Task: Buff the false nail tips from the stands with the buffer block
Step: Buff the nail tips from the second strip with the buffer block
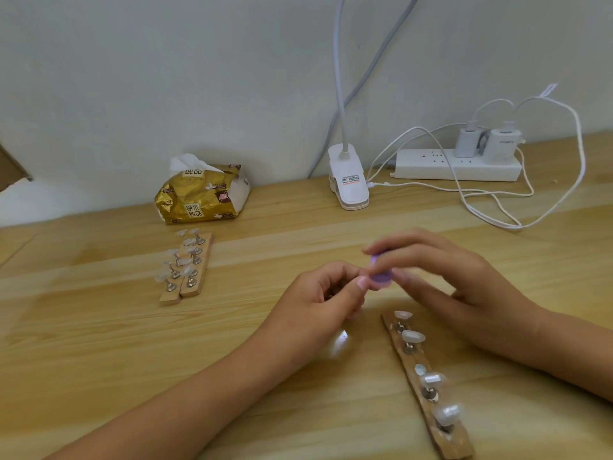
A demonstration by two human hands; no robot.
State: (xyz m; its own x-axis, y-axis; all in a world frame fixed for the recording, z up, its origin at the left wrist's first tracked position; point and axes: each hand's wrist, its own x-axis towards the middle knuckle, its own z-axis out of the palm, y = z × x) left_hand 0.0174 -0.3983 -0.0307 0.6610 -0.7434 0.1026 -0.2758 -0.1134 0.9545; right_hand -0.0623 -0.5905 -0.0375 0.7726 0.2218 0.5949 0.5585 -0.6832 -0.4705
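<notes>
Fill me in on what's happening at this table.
A person is buffing false nails. The right hand holds the purple buffer block, and the left hand pinches something small against it, probably a nail tip, though it is blurred. The near stand by the right forearm carries four tips and one bare peg. Two more stands with tips lie to the left, near a tissue pack.
</notes>
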